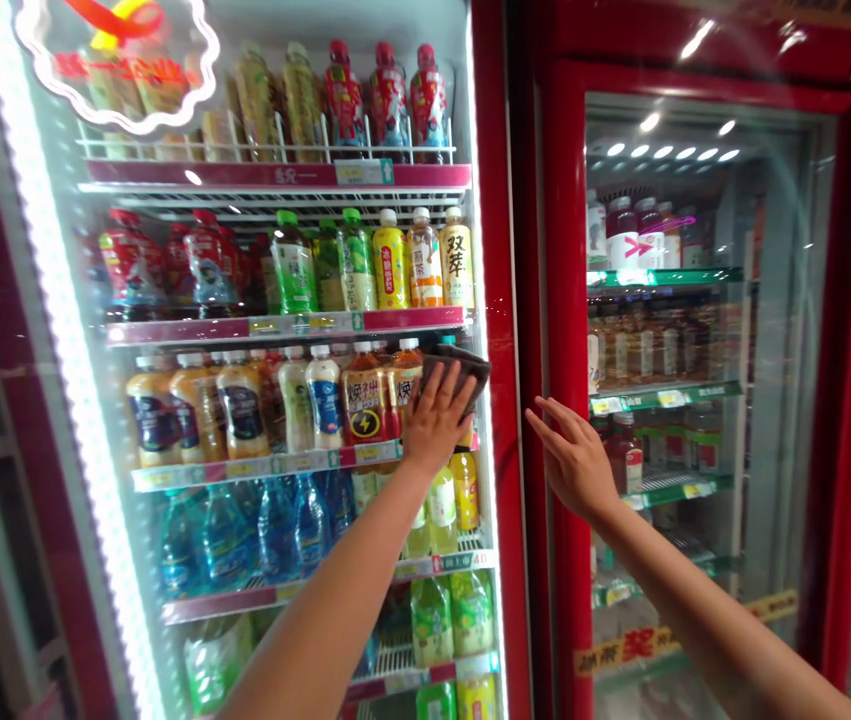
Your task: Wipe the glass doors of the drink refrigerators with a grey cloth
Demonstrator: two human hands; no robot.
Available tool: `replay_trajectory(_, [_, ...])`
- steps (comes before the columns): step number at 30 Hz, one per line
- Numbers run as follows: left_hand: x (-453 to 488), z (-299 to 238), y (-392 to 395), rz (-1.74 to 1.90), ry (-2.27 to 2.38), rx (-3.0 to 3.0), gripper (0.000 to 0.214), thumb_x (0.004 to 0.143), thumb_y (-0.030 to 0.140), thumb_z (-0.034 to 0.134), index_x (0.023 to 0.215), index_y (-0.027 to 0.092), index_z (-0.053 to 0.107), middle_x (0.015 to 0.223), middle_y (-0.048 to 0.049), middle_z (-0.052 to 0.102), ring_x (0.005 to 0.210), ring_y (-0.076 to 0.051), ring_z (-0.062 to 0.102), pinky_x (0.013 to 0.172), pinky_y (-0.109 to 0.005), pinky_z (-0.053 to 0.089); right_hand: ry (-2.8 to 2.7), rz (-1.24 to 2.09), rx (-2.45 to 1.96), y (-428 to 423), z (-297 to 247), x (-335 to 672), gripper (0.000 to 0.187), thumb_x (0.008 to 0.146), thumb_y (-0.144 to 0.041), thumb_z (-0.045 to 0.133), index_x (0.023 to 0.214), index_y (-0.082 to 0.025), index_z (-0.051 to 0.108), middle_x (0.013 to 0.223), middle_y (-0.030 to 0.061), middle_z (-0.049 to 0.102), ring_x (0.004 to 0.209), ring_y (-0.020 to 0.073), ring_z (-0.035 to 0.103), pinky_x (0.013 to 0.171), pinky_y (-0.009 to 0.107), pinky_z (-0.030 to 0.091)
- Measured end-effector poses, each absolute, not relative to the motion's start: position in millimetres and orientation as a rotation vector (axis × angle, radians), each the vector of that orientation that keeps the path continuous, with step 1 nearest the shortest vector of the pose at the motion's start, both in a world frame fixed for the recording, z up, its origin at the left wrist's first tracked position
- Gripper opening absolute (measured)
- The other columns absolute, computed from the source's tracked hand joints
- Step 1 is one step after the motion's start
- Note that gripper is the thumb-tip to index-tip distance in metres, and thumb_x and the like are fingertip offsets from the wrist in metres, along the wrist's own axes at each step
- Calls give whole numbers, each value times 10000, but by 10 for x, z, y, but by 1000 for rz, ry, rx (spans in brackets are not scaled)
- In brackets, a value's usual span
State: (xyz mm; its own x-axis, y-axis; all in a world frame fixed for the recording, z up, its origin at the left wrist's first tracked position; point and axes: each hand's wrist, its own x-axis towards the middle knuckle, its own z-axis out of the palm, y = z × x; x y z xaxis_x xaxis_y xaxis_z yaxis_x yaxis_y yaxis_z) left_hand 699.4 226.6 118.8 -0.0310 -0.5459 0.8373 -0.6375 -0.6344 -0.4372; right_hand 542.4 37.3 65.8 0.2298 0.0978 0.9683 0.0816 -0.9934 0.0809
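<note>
My left hand point(432, 415) presses a dark grey cloth point(481, 372) flat against the front of a lit drinks fridge, near its right edge. Its fingers lie stretched over the cloth, with the palm hiding part of the bottles behind. Beside that hand, at the same shelf height, stand bottles with orange caps point(363, 395). My right hand point(571, 455) is held up by the red frame point(564, 300) of the neighbouring fridge, fingers extended and slightly apart. Nothing is in it. Whether its fingertips touch the frame I cannot tell.
Shelves hold rows of bottles, among them red-capped bottles point(389, 95) on top and blue bottles point(226, 535) lower down. A glowing outlined sign point(117, 65) is at the upper left. On the right, a second glass-fronted fridge point(777, 400) holds more drinks.
</note>
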Motion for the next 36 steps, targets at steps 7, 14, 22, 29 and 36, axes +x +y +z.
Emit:
replay_trajectory(7, [6916, 521, 2405, 1687, -1509, 2234, 738, 980, 312, 561, 1621, 370, 201, 1691, 11, 235, 1579, -213, 176, 1285, -479, 246, 276, 1958, 2485, 528, 692, 5553, 553, 967, -119, 452, 1492, -287, 505, 1476, 110, 565, 1362, 282, 529, 1063, 504, 517])
replay_trajectory(14, [7142, 1170, 2960, 1755, -1048, 2076, 724, 957, 338, 595, 1610, 313, 285, 1699, -20, 239, 1586, -275, 148, 1296, -538, 198, 399, 1944, 2526, 743, 682, 5779, 593, 959, -105, 456, 1519, -300, 466, 1481, 122, 552, 1375, 293, 517, 1053, 521, 526])
replay_trajectory(22, [7182, 464, 3398, 1897, -1399, 2143, 749, 917, 306, 657, 1590, 333, 328, 1676, -12, 311, 1595, -235, 75, 1305, -502, 147, 597, 1951, 2558, 1051, 657, 6000, 677, 930, -73, 455, 1554, -330, 401, 1508, 117, 526, 1389, 293, 508, 1055, 542, 526])
replay_trajectory(29, [7413, 1078, 3875, 1819, -854, 2099, 726, 955, 323, 606, 1608, 303, 290, 1709, -53, 215, 1587, -305, 136, 1273, -566, 243, 719, 1931, 2499, 1402, 690, 6204, 760, 938, -67, 464, 1610, -356, 261, 1551, 102, 486, 1437, 291, 461, 1129, 599, 465])
replay_trajectory(36, [7462, 620, 4230, 1848, -1274, 2227, 725, 933, 325, 636, 1590, 322, 330, 1697, -34, 261, 1586, -285, 146, 1272, -530, 259, 888, 1848, 2508, 1740, 671, 6398, 779, 966, -73, 416, 1645, -308, 115, 1621, 91, 405, 1530, 266, 317, 1207, 589, 388])
